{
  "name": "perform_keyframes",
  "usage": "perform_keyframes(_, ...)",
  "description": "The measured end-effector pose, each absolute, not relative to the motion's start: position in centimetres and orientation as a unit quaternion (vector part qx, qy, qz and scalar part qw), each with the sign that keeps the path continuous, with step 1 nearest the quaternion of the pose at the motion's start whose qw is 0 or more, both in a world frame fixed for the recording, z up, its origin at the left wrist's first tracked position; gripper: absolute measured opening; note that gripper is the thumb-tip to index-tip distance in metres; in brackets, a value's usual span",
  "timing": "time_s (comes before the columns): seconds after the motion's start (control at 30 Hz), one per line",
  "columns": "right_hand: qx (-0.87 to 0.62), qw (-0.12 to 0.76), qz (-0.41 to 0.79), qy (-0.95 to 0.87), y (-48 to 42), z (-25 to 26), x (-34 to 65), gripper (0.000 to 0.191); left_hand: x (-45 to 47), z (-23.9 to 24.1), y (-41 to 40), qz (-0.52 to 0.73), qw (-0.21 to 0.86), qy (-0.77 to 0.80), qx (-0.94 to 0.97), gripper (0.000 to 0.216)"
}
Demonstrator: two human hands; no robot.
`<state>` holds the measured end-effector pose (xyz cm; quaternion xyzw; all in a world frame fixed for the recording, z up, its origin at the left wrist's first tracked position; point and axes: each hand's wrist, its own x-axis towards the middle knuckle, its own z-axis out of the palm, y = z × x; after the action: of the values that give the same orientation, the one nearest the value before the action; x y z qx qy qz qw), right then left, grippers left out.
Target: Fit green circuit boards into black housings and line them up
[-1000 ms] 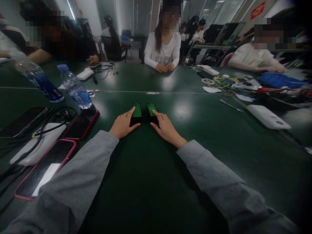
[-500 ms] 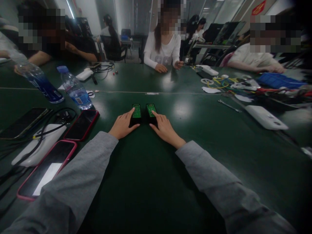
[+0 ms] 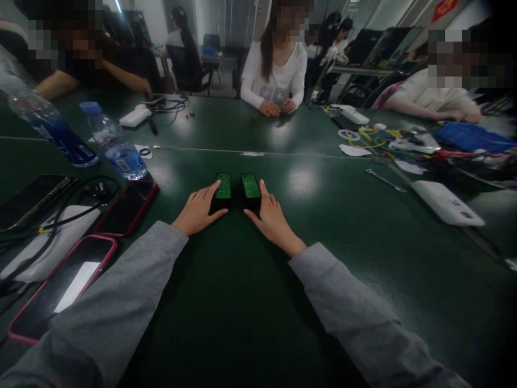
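— Bottles first: a tall bottle point(image 3: 60, 126) and a short bottle point(image 3: 123, 153), left of the fingers and farther out. What lies nearer?

— A white block point(image 3: 78, 222) with a cable across it, then a pink-edged phone point(image 3: 76, 269) and a red-edged phone point(image 3: 127, 210), all left of the fingers. The left sleeve point(image 3: 121, 307) crosses in front of the pink-edged phone; whether they touch cannot be told. If that arm swung outward, it could shove the phone.

— And the left hand point(image 3: 197, 209)?

— It grasps the left box point(image 3: 223, 203) from the left side, index fingertip on the green board point(image 3: 225, 188), thumb along the near face. Hard pressing might harm the small parts there.

— Next along?

— The right box point(image 3: 249, 189), just beside the left box, a narrow gap between them, both on the table point(image 3: 242, 296). The right hand point(image 3: 274, 218) grasps it, index finger along the right edge, thumb at the near face. How firm either hold is does not show.

— The risk?

— Unequal squeezing inward could twist a box or knock the pair together.

— Farther right?

— A wrench point(image 3: 385, 180), well apart from the fingers, then tangled wires point(image 3: 375, 137) beyond. A wide outward sweep might catch the wrench.
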<state>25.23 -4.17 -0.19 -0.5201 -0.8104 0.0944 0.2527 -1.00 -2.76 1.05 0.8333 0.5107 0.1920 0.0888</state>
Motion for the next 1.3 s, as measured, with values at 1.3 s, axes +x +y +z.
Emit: perform_keyframes(1.3, -0.5, 0.221, 0.097, -0.832, -3.8, 0.4, 26.2, 0.064, -1.3, 1.1, -2.5, 0.188, 0.117, 0.508, 0.832, 0.086)
